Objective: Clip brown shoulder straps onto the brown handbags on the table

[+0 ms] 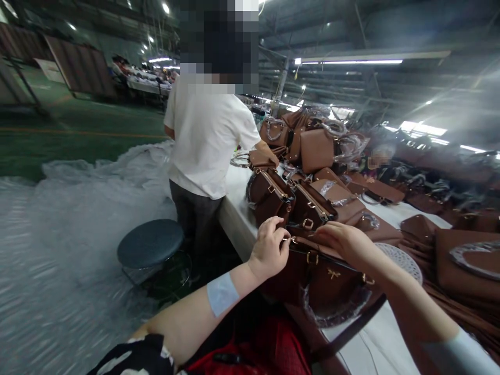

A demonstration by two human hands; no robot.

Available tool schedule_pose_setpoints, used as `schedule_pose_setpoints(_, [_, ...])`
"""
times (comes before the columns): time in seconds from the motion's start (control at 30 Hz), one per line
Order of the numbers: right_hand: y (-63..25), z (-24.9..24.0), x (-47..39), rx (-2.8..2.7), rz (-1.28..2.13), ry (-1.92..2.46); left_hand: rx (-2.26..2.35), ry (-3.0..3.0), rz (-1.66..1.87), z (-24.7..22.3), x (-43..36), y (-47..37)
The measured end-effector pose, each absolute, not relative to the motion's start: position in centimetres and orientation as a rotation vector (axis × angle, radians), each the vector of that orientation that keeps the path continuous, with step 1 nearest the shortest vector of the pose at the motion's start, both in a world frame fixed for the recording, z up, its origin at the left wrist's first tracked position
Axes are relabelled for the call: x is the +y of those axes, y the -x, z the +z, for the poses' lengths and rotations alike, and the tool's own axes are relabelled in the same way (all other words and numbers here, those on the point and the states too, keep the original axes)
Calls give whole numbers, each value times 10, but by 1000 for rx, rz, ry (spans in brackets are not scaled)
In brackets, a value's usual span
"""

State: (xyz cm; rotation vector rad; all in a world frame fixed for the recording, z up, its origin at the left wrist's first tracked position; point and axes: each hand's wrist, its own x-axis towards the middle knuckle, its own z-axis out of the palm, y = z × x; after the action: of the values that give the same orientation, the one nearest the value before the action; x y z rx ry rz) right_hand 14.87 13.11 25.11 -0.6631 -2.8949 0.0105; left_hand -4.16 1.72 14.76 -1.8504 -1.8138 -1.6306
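A brown handbag (336, 276) stands at the table's near edge, right before me, with gold rings, a small gold bow emblem and a plastic-wrapped handle hanging down its front. My left hand (270, 247) pinches at the left end of its top edge, where a small gold metal fitting (292, 239) shows by the fingertips. Over the top of the same bag lies my right hand (346, 242), its fingers bent around the upper edge and their tips partly hidden. Just beyond are two more dark brown handbags (314, 200) with zips along their tops.
A person in a white shirt (207, 135) stands ahead on the left, arm over the table (238, 219). Piled brown bags (316, 151) cover the far and right side. A round stool (150, 242) and heaped clear plastic (78, 219) are at left.
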Motion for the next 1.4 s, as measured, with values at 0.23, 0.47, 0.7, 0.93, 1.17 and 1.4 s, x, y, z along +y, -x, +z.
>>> schedule_pose_setpoints(0.23, [-120,255,117,-3034,-209,582,-1845,1842,-1577,146,12,40])
schedule_pose_setpoints(0.47, [-99,258,115,-3207,-329,541,-2197,1789,-1663,149,16,23])
schedule_pose_setpoints(0.7, [-95,248,126,-3235,-287,643,-2452,1551,-2188,141,34,14])
schedule_pose_setpoints(0.93, [-98,234,141,-3177,-36,648,-2507,1452,-2327,146,45,20])
schedule_pose_setpoints(1.17, [-101,228,135,-2913,384,614,-2353,1349,-2705,146,45,31])
schedule_pose_setpoints(1.4, [-95,229,126,-2724,752,625,-1962,1257,-3252,162,40,58])
